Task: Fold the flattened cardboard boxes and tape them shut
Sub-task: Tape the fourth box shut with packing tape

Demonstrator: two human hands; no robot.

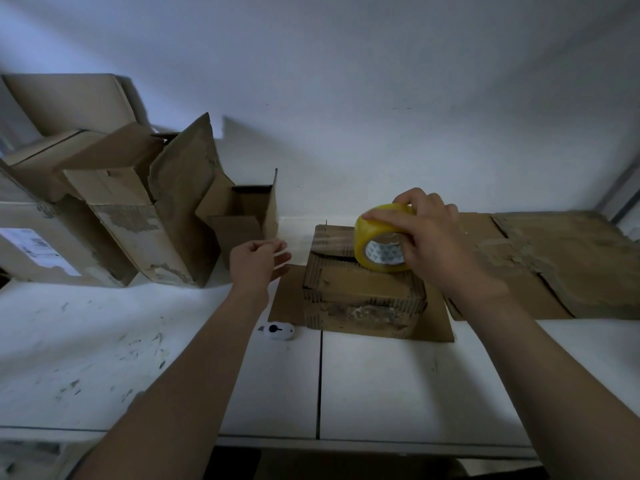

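Observation:
A small folded cardboard box [360, 292] stands on a flat cardboard sheet [287, 299] in the middle of the white table. My right hand [433, 240] grips a yellow roll of clear tape [377, 237] on top of the box. A clear strip of tape [301, 242] runs from the roll leftward over the box's top edge. My left hand [259, 259] pinches the free end of that strip, just left of the box and apart from it.
A white box cutter [277, 330] lies on the table [381, 382] near the box's front left corner. Several opened and folded boxes [145, 216] crowd the back left. A flattened cardboard box [554, 265] lies at the right. A wall stands close behind.

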